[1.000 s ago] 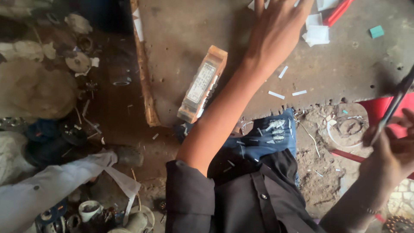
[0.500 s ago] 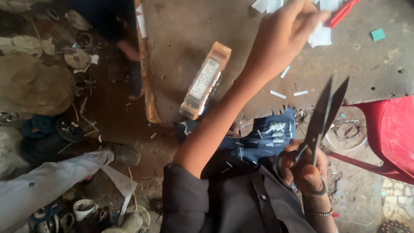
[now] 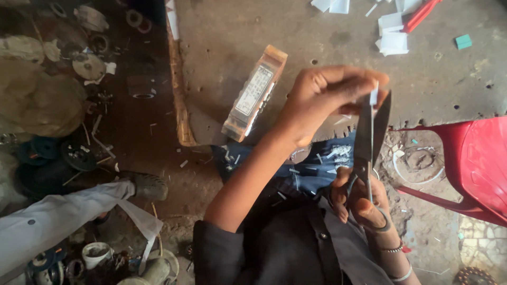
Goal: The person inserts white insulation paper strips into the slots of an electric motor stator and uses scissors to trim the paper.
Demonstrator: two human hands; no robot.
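Observation:
My left hand (image 3: 325,97) pinches a small white paper strip (image 3: 374,96) and holds it between the blades of large dark scissors (image 3: 369,132). My right hand (image 3: 359,198) grips the scissor handles low in the middle, blades pointing up and slightly apart. Both hands hover over my lap, near the edge of a grey worktable (image 3: 296,31). A long wooden block with a white label (image 3: 255,93) lies on the table just left of my left hand.
White paper pieces (image 3: 393,34), a red tool (image 3: 420,15) and a small green block (image 3: 463,41) lie at the table's far side. A red plastic chair (image 3: 470,163) stands at right. Scrap discs and clutter (image 3: 47,105) cover the floor left, beside another person's pale trouser leg (image 3: 58,216).
My left hand drew back from the far table with a paper strip. My right hand raised the scissors from the right until the blades met the strip.

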